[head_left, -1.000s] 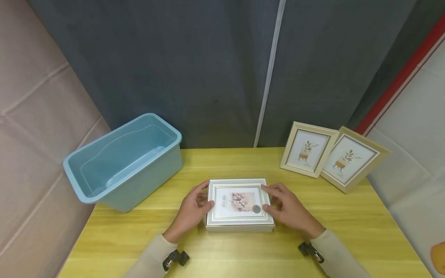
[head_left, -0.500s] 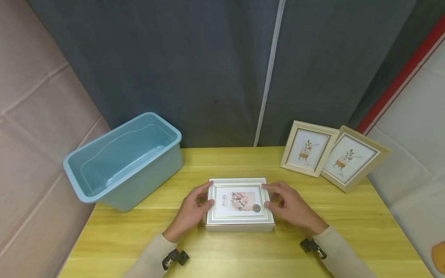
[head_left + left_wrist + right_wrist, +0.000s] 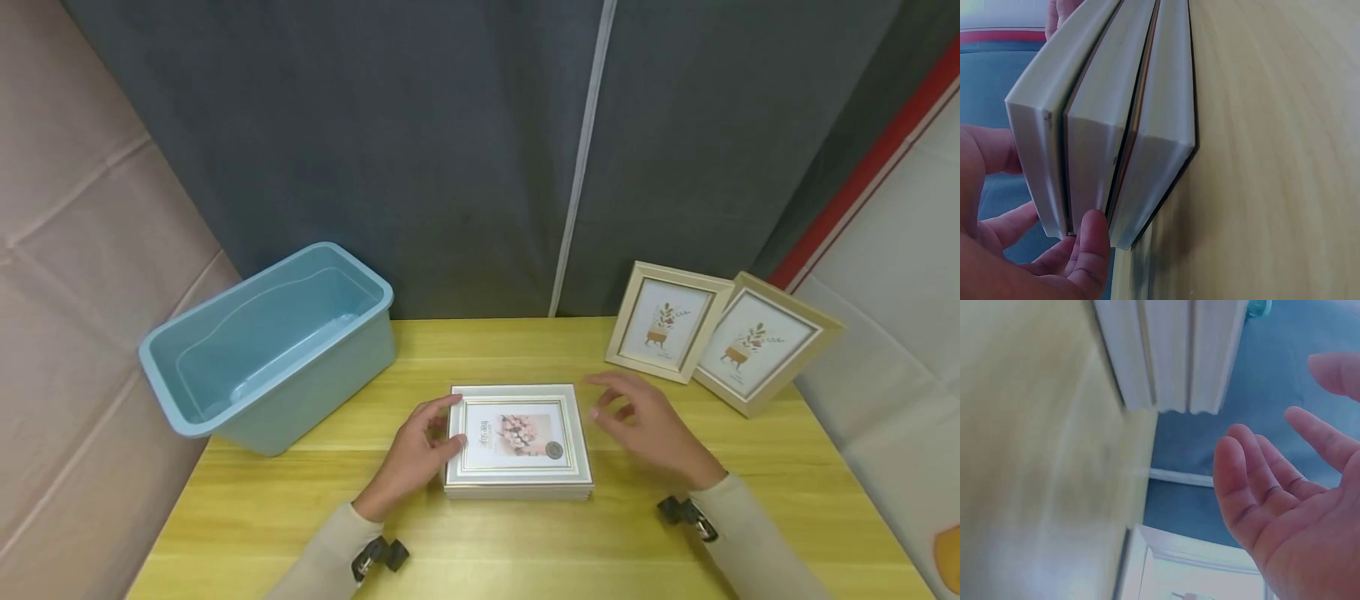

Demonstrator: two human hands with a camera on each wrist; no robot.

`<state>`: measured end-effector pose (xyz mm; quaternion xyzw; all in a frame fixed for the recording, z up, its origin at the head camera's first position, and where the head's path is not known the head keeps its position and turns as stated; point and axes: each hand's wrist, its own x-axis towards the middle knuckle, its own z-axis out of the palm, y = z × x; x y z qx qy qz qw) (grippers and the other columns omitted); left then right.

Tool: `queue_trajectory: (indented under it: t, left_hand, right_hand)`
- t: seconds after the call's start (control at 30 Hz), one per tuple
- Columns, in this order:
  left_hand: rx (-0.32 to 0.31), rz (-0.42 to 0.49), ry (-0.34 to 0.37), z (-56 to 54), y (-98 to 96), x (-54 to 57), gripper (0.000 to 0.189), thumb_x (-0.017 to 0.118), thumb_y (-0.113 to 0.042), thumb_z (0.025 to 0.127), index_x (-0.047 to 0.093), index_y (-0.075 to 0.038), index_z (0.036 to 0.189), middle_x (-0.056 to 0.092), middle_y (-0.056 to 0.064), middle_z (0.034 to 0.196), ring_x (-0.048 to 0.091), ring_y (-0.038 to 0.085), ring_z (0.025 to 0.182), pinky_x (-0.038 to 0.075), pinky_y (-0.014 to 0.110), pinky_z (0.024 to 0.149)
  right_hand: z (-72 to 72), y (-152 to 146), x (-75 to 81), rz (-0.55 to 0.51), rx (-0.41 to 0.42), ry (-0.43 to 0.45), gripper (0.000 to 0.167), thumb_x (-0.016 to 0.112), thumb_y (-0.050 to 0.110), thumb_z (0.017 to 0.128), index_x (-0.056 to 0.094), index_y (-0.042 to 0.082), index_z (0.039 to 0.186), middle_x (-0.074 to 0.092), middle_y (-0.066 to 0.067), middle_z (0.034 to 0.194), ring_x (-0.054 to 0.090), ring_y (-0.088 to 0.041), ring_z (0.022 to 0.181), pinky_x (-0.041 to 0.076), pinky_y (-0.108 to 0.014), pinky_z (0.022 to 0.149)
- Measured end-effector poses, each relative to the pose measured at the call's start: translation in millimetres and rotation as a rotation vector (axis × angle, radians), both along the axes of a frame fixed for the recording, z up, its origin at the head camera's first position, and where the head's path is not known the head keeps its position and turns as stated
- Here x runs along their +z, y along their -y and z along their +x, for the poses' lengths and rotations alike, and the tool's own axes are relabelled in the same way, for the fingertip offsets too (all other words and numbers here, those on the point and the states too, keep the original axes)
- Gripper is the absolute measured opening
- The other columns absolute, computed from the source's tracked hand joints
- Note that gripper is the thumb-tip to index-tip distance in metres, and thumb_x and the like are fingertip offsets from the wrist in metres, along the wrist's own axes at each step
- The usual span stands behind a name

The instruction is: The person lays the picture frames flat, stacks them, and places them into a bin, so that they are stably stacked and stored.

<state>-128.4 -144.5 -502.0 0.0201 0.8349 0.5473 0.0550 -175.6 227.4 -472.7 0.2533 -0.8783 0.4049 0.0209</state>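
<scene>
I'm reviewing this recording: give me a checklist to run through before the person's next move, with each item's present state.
1. Stack of white photo frames squared up: ok; visible edges roughly line up.
2. Left-hand grip on the stack: ok; fingers and thumb touch its left end.
3. Right-hand grip on the stack: not ok; relaxed and apart from it.
4. Front cream photo frame and rear cream photo frame standing: ok; both lean back.
5. Blue tub fully on the table: cannot tell; it hides part of the table's edge.
</scene>
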Motion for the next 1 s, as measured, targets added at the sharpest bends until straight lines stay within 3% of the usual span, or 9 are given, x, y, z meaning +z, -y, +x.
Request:
queue_trajectory:
  t: [0.2, 0.5, 0.77, 1.0]
  left_hand:
    - [0.011, 0.001, 0.006, 0.1, -0.4, 1.8, 0.061, 0.078, -0.015, 0.094, 0.058, -0.029, 0.15, 0.057, 0.005, 0.148, 0.06, 0.025, 0.118, 0.056, 0.032, 0.09]
    - [0.008, -0.009, 0.016, 0.7, -2.0, 2.2, 0.062, 0.078, -0.014, 0.093, 0.058, -0.029, 0.15, 0.057, 0.006, 0.147, 0.059, 0.026, 0.12, 0.056, 0.032, 0.089]
    - [0.012, -0.01, 0.028, 1.5, -2.4, 2.0, 0.063, 0.079, -0.015, 0.093, 0.057, -0.03, 0.151, 0.055, 0.006, 0.149, 0.059, 0.026, 0.12, 0.055, 0.033, 0.088]
    - [0.002, -0.012, 0.027, 1.5, -3.0, 3.9, 0.065, 0.079, -0.014, 0.093, 0.056, -0.03, 0.151, 0.055, 0.008, 0.148, 0.059, 0.028, 0.121, 0.056, 0.035, 0.089]
  right_hand:
    - [-9.7, -10.2, 13.8, -0.011, -0.031, -0.09, 0.047, 0.078, 0.012, 0.096, 0.065, 0.011, 0.142, 0.067, -0.005, 0.13, 0.069, -0.015, 0.099, 0.064, -0.034, 0.077]
    - [-22.3, -25.1, 35.3, -0.044, -0.087, -0.181, 0.047, 0.078, 0.004, 0.093, 0.068, 0.013, 0.139, 0.069, -0.006, 0.126, 0.069, -0.016, 0.099, 0.064, -0.03, 0.077]
    - [-32.0, -37.6, 49.8, -0.009, -0.155, -0.205, 0.045, 0.078, 0.009, 0.095, 0.068, 0.012, 0.139, 0.068, -0.006, 0.126, 0.066, -0.016, 0.102, 0.06, -0.017, 0.08]
    - [-41.2, -46.5, 71.3, -0.031, -0.157, -0.261, 0.048, 0.078, 0.007, 0.094, 0.067, 0.013, 0.141, 0.067, -0.006, 0.128, 0.062, -0.005, 0.101, 0.053, -0.007, 0.082]
